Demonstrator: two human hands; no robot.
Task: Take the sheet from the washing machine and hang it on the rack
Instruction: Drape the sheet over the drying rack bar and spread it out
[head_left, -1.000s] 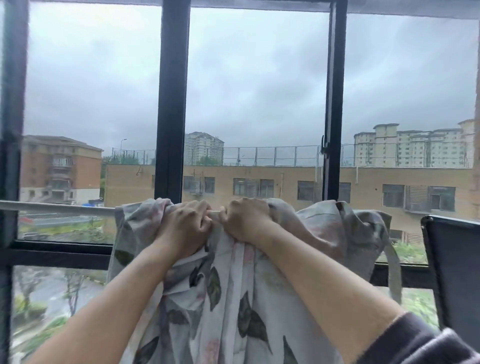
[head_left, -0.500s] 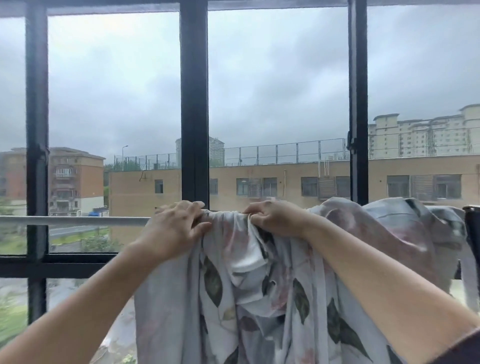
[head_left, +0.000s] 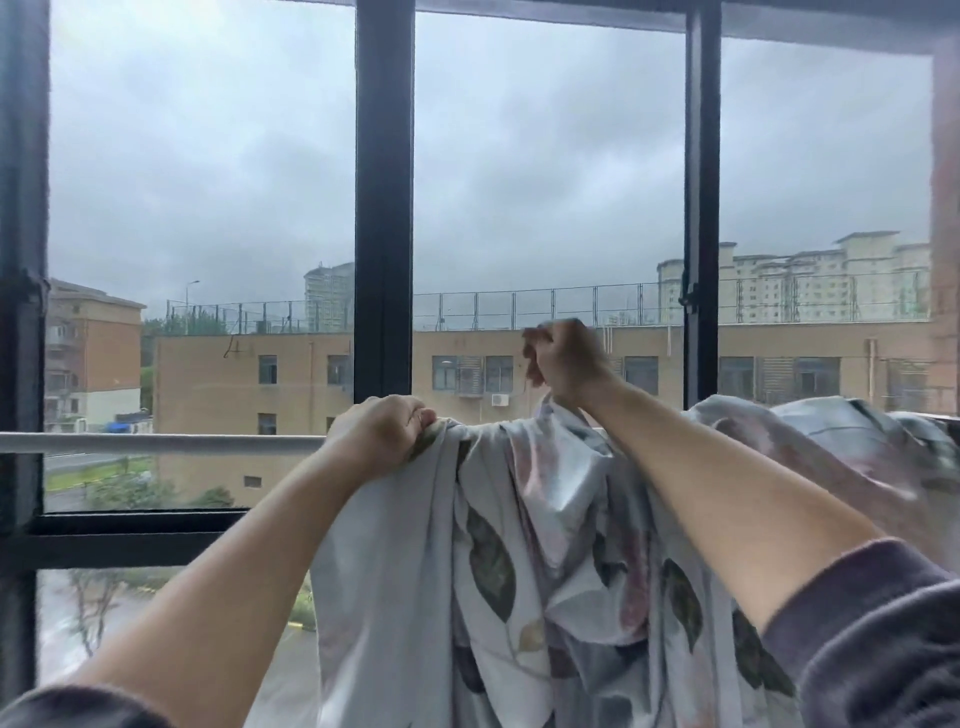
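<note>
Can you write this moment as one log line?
left hand: grips sheet on rail | right hand: pinches sheet above rail | sheet: bunched, draped over rail

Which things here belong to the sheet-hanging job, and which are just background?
Job: leaf-print sheet; white rack bar; left hand, gripping the sheet at the bar; right hand, holding a fold raised above it.
Background: black window frame; tan building outside.
</note>
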